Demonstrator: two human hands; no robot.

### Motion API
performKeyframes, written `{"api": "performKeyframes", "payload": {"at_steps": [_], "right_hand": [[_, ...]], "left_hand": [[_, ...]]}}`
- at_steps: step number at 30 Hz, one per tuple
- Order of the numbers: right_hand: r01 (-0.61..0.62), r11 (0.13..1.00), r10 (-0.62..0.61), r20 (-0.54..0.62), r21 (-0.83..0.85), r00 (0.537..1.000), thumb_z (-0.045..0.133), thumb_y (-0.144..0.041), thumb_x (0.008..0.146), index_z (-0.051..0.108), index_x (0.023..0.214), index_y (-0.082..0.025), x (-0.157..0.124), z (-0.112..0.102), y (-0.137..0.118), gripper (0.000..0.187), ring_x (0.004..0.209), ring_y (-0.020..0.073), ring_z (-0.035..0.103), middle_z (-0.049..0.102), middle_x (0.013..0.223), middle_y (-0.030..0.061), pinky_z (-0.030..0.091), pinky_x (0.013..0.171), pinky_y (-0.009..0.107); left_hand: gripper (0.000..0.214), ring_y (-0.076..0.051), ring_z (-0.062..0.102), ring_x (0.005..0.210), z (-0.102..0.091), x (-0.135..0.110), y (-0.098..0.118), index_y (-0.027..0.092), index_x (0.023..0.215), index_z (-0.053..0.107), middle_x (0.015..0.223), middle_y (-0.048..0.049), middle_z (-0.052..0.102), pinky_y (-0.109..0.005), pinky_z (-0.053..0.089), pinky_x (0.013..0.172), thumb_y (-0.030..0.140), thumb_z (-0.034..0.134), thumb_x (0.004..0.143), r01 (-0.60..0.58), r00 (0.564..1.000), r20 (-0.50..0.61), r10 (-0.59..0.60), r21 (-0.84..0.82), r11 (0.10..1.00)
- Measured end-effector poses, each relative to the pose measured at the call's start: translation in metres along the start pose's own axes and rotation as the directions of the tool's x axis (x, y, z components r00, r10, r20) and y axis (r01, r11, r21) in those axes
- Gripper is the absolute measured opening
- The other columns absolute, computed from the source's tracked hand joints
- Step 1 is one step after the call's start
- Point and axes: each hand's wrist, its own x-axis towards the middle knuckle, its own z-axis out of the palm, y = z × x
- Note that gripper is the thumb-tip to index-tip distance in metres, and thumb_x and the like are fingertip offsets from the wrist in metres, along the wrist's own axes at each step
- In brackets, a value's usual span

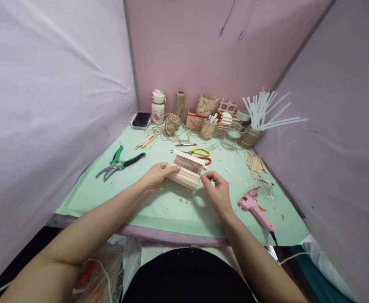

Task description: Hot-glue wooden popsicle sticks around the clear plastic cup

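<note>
My left hand (157, 176) grips the left end of a small box built of pale wooden craft sticks (184, 177), thumb on top. The box is held tilted above the table, with a brownish inner surface showing between its stick rows. At its right end is my right hand (216, 190), thumb and forefinger pinched together close to the corner; whether something thin is between them I cannot make out. Just behind the box lie yellow-handled scissors (200, 152) and a red-handled pair (207, 160), partly hidden by it.
Green-handled pruning shears (116, 164) lie at left, a pink glue gun (256, 209) at right. Loose craft sticks (256, 163) sit near the right edge. Along the back stand a bottle (158, 107), twine (172, 124), a clear bowl (234, 135) and a pot of white glue sticks (250, 137).
</note>
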Motion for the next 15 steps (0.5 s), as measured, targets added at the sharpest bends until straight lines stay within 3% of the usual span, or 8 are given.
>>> {"api": "performKeyframes", "payload": {"at_steps": [4,15], "right_hand": [[-0.027,0.999,0.028,0.018,-0.038,0.999,0.061,-0.035,0.077,0.061,0.066,-0.020,-0.0006,-0.0018,-0.0002,0.018,0.071,0.0162,0.052,0.061,0.069,-0.0009,0.042,0.073,0.030],[-0.040,0.992,0.046,0.048,-0.119,0.998,0.061,-0.034,0.075,0.061,0.063,-0.021,-0.0020,-0.0076,-0.0035,0.017,0.070,0.0174,0.054,0.065,0.067,0.0007,0.043,0.072,0.031]], "left_hand": [[0.044,-0.018,0.062,0.070,0.0020,-0.0033,-0.0037,0.013,0.080,0.073,0.078,-0.0063,0.074,-0.028,0.042,0.069,0.044,0.087,0.053,0.035,0.999,-0.003,-0.035,-0.061,0.997],[0.039,-0.020,0.064,0.073,0.0069,-0.0078,-0.0097,0.014,0.082,0.074,0.080,-0.0060,0.075,-0.030,0.044,0.071,0.041,0.084,0.056,-0.033,0.998,-0.045,0.033,0.004,0.999]]}}
